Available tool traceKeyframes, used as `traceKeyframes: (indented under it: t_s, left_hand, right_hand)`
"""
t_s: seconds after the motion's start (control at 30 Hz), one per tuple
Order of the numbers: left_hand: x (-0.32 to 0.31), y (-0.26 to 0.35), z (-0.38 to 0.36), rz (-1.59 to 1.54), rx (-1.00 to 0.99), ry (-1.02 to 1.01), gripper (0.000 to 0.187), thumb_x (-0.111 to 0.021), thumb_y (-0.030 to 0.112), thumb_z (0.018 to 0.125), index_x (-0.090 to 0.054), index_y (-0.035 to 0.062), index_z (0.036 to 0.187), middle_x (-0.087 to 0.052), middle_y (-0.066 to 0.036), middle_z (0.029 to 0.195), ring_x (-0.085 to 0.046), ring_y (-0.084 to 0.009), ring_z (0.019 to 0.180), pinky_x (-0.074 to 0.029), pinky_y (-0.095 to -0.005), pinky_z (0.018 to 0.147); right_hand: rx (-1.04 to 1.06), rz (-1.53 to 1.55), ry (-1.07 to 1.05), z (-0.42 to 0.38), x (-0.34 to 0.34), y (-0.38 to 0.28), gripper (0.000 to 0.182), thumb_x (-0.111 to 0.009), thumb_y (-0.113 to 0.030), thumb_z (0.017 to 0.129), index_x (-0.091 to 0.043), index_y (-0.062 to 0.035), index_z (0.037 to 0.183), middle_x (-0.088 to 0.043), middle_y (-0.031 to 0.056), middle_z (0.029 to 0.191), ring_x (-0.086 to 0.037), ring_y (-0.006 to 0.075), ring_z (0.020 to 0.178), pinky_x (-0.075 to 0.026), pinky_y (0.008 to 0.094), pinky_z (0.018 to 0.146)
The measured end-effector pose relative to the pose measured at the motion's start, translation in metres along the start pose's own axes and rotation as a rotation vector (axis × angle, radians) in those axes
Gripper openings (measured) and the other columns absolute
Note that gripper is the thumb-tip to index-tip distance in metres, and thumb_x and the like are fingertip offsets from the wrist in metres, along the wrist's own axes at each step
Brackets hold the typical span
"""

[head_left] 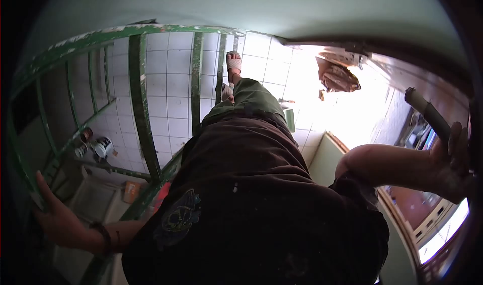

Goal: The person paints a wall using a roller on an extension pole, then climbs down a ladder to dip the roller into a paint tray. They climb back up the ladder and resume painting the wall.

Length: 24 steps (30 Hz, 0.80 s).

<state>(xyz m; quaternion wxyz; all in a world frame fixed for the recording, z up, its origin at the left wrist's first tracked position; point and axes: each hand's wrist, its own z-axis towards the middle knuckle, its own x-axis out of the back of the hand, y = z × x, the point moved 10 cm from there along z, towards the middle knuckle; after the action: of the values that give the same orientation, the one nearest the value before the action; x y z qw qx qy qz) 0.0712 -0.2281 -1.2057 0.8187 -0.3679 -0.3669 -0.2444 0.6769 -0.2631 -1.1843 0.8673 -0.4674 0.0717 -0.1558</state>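
At the left edge, my left hand (63,222) is wrapped round a rail of a green metal ladder (138,94) with chipped, white-spotted paint. One finger points up along the rail, and a dark bracelet circles the wrist. On the far right my right hand (450,159) is raised and closed round a stick-shaped tool (433,116). That tool has a grey-green body, a paler section and a dark, ragged end tilted up to the left. Its exact kind I cannot make out. My body, in a dark shirt and green trousers, is beside the ladder bars.
Far below lies a white tiled floor (176,101), with my sandalled foot (234,63) by the ladder. Cans (103,147) and an orange packet (132,191) are lower left. A brown bag (339,78) is upper right. A pale panel (324,157) stands by my right arm.
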Motion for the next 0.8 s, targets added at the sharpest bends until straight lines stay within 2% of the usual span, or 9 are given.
traceKeyframes:
  t_s: [0.03,0.07,0.13,0.2,0.33,0.43,0.6,0.67,0.8]
  left_hand:
    - [-0.009,-0.009,0.006,-0.026,-0.062,0.045,0.063,-0.049,0.062,0.081,-0.057,0.0122,0.120,-0.063,-0.011,0.111,-0.059,-0.0311,0.102,-0.046,-0.0378,0.083]
    - [-0.009,-0.006,0.005,0.015,-0.193,0.043,0.064,-0.048,0.062,0.082,-0.057,0.0107,0.120,-0.062,-0.013,0.111,-0.058,-0.0318,0.102,-0.045,-0.0384,0.084]
    - [-0.008,-0.004,0.006,0.058,-0.072,-0.024,0.068,-0.043,0.063,0.084,-0.056,0.0065,0.120,-0.061,-0.017,0.110,-0.058,-0.0339,0.102,-0.045,-0.0398,0.086]
    - [-0.003,0.010,0.001,-0.005,-0.093,-0.053,0.070,-0.043,0.064,0.083,-0.056,0.0058,0.120,-0.061,-0.018,0.109,-0.058,-0.0348,0.101,-0.045,-0.0405,0.086]
    - [-0.016,0.008,0.017,-0.042,-0.115,-0.136,0.082,-0.041,0.073,0.077,-0.057,0.0045,0.119,-0.060,-0.022,0.109,-0.057,-0.0378,0.101,-0.044,-0.0423,0.087]
    - [-0.031,-0.003,0.033,-0.091,-0.129,-0.131,0.089,-0.040,0.079,0.072,-0.059,0.0036,0.115,-0.060,-0.024,0.109,-0.057,-0.0396,0.101,-0.045,-0.0437,0.087]
    - [-0.028,0.007,0.031,-0.077,-0.184,-0.091,0.090,-0.040,0.080,0.072,-0.058,0.0044,0.118,-0.060,-0.024,0.109,-0.056,-0.0399,0.101,-0.044,-0.0444,0.089]
    - [-0.026,0.009,0.031,-0.118,-0.209,-0.058,0.085,-0.041,0.076,0.074,-0.058,0.0041,0.117,-0.060,-0.024,0.108,-0.057,-0.0398,0.100,-0.045,-0.0440,0.088]
    - [-0.022,0.036,0.016,-0.214,-0.333,0.021,0.079,-0.042,0.071,0.078,-0.058,0.0036,0.116,-0.061,-0.023,0.107,-0.058,-0.0390,0.098,-0.045,-0.0433,0.088]
  right_hand:
    - [0.147,-0.402,0.701,-0.050,0.040,-0.021,0.033,-0.045,-0.013,0.079,-0.028,-0.0127,0.051,-0.020,0.0003,0.047,-0.021,0.0103,0.039,-0.024,0.0295,0.042]
    - [0.099,-0.335,0.646,-0.071,0.066,-0.025,0.033,-0.043,-0.012,0.081,-0.026,-0.0144,0.053,-0.020,0.0001,0.047,-0.021,0.0100,0.039,-0.024,0.0275,0.042]
    - [-0.041,-0.073,0.553,-0.125,0.132,-0.027,0.036,-0.043,-0.010,0.079,-0.022,-0.0190,0.051,-0.017,-0.0009,0.044,-0.020,0.0104,0.039,-0.024,0.0265,0.042]
    - [-0.031,-0.430,1.039,-0.202,0.150,-0.040,0.042,-0.045,-0.014,0.083,-0.022,-0.0195,0.049,-0.017,-0.0018,0.043,-0.017,0.0110,0.039,-0.021,0.0267,0.041]
    - [-0.156,-0.236,1.450,-0.373,0.209,-0.015,0.034,-0.047,-0.017,0.086,-0.026,-0.0161,0.059,-0.019,-0.0026,0.050,-0.021,0.0112,0.040,-0.023,0.0280,0.040]
    - [-0.393,-0.128,1.887,-0.509,0.195,0.038,0.021,-0.046,-0.015,0.086,-0.031,-0.0110,0.072,-0.025,-0.0012,0.057,-0.027,0.0117,0.045,-0.027,0.0284,0.042]
    - [-0.935,0.092,2.142,-0.690,0.120,0.098,0.017,-0.054,-0.011,0.079,-0.037,-0.0061,0.079,-0.033,0.0031,0.062,-0.033,0.0127,0.041,-0.030,0.0286,0.035]
    - [-1.121,-0.080,2.232,-0.729,0.076,0.092,0.014,-0.054,-0.008,0.075,-0.040,-0.0052,0.075,-0.035,0.0039,0.055,-0.036,0.0134,0.038,-0.032,0.0288,0.033]
    - [-1.304,0.011,2.073,-0.762,0.029,0.080,0.017,-0.056,-0.010,0.074,-0.041,-0.0085,0.067,-0.035,0.0004,0.051,-0.032,0.0109,0.034,-0.029,0.0270,0.030]
